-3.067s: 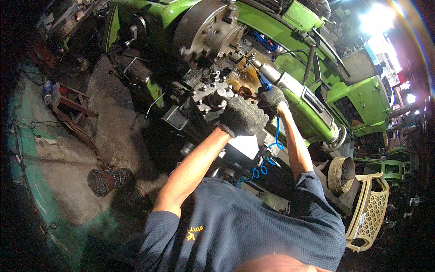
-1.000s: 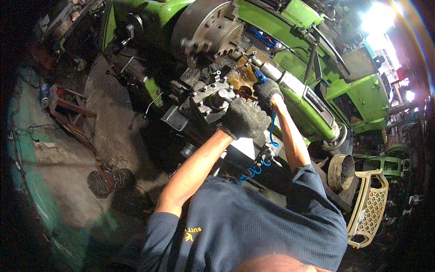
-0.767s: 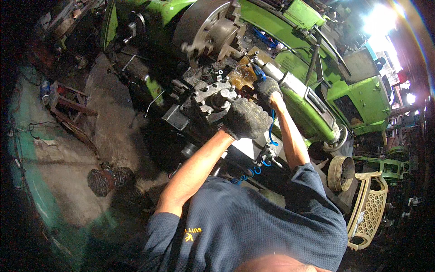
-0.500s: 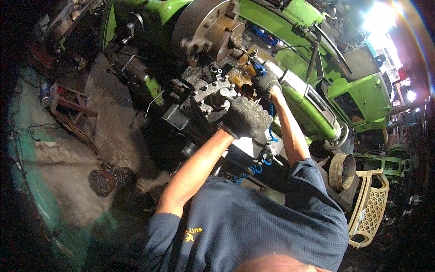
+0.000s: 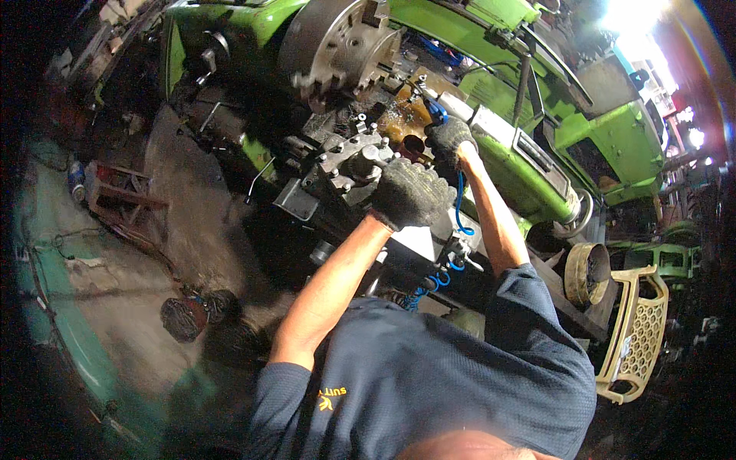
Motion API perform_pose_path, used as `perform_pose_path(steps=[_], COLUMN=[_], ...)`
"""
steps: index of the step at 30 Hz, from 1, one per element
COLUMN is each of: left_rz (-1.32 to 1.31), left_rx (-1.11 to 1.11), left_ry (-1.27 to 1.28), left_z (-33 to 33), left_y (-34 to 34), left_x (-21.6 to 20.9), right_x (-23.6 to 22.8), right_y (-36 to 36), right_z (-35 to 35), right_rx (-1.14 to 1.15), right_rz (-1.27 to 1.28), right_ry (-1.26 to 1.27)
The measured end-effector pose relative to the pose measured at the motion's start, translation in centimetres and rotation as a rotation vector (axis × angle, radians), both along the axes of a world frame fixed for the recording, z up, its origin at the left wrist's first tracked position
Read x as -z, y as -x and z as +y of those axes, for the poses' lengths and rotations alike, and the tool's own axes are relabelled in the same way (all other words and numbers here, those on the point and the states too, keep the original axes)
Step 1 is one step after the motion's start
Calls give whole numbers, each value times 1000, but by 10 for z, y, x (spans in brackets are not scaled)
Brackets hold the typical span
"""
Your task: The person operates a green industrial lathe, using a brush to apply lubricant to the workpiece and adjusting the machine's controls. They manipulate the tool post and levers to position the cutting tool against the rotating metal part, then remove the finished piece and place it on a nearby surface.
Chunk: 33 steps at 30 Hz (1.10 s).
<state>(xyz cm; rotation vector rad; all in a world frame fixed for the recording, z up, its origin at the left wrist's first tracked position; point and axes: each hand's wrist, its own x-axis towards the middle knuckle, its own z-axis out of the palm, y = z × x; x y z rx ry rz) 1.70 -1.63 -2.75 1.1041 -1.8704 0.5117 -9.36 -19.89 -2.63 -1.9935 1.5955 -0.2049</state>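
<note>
The green lathe [image 5: 529, 180] bears a bolted tool post [image 5: 356, 165]; the stained floor [image 5: 115, 307], a rusty frame [image 5: 126, 198].

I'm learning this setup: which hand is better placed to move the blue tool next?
Probably the right hand: it holds the blue tool and reaches farther forward. The left hand is beside the tool post.

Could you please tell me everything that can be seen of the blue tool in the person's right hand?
The blue tool is gripped in the gloved right hand, which hides its lower part. The visible end is bright blue, looks like plastic, and slants toward the upper left, in the direction of the large grey chuck. A blue hose hangs below the hand; any join to the tool is hidden.
</note>
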Motion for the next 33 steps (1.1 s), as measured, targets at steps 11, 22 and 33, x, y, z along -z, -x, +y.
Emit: perform_pose_path(steps=[11,22,33], left_rz=[-148,-5,186], left_rx=[-52,83,105], left_ry=[-35,-98,-319], left_z=[0,3,7], left_y=[6,5,14], left_x=[-7,-13,-11], right_x=[-2,9,21], right_y=[9,24,208], right_z=[-5,-5,133], right_rx=[-120,-153,131], right_rz=[123,-18,-241], right_ry=[99,122,112])
